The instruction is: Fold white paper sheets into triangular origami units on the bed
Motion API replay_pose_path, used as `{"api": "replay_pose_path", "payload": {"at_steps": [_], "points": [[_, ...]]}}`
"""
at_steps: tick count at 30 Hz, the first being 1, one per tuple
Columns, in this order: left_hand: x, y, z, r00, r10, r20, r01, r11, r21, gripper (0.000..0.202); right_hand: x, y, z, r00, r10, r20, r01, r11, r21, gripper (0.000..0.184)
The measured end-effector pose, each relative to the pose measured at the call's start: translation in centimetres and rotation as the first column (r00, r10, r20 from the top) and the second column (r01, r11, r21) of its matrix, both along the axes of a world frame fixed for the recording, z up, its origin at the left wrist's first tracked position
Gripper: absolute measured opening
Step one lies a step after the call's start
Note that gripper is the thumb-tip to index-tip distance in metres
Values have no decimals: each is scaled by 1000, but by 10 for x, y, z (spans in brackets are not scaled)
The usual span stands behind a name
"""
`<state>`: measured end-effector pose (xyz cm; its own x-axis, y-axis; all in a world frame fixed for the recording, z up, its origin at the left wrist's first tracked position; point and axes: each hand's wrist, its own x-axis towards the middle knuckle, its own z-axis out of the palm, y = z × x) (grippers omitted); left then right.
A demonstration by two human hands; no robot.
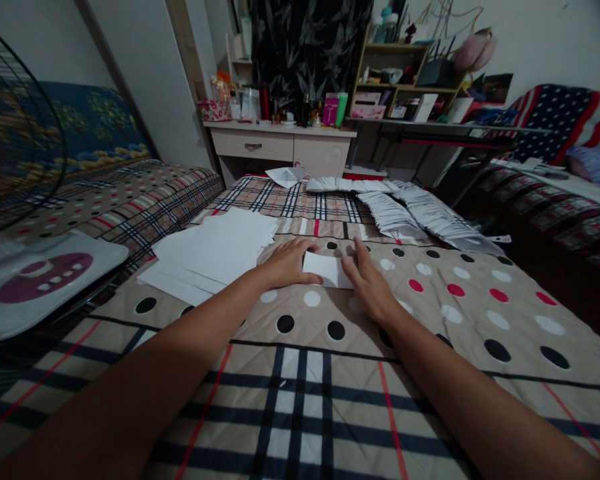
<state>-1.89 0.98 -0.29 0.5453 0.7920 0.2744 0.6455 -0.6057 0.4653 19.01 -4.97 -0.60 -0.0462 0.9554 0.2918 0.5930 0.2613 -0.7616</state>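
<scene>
A small white piece of paper (325, 268), seemingly folded, is between my hands on the dotted bedspread. My left hand (291, 262) grips its left end, thumb along the near edge and fingers at the far side. At the right end, my right hand (369, 279) holds the paper with the thumb against it and the index finger reaching forward. The undersides of both hands are hidden. Left of my left hand lies a loose pile of flat white sheets (215, 247), some sticking out unevenly.
Rows of folded white papers (433, 210) lie toward the bed's far right. A single folded sheet (285, 176) is near the far edge. A fan (17, 127) and a white-and-purple appliance (45, 277) stand at left. Beyond the bed is a drawer cabinet (275, 148).
</scene>
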Motion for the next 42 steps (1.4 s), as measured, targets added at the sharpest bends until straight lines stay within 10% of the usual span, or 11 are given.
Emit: {"api": "replay_pose_path", "payload": {"at_steps": [7,13,18,23,29,34,42], "points": [[3,-1,4,971,168,171,-133,971,-200,60,5,21,-17,809,-33,-587,47,999,10,70],[5,4,-3,835,252,489,-78,934,-349,27,3,19,-11,762,-46,-646,68,998,9,60],[7,3,-5,607,360,709,-10,895,-447,38,0,9,1,785,1,-619,-38,998,-46,36],[9,0,-3,528,391,754,64,867,-495,45,2,6,2,784,-1,-621,-36,998,-48,28],[12,-10,11,716,231,659,54,923,-382,34,1,4,3,861,21,-508,-25,1000,0,26],[26,-26,30,933,162,321,-174,985,9,34,-5,-1,6,922,133,-364,-143,990,-1,27],[40,-37,21,937,233,258,-294,927,231,51,-18,-11,11,945,220,-242,-210,975,68,33]]}}
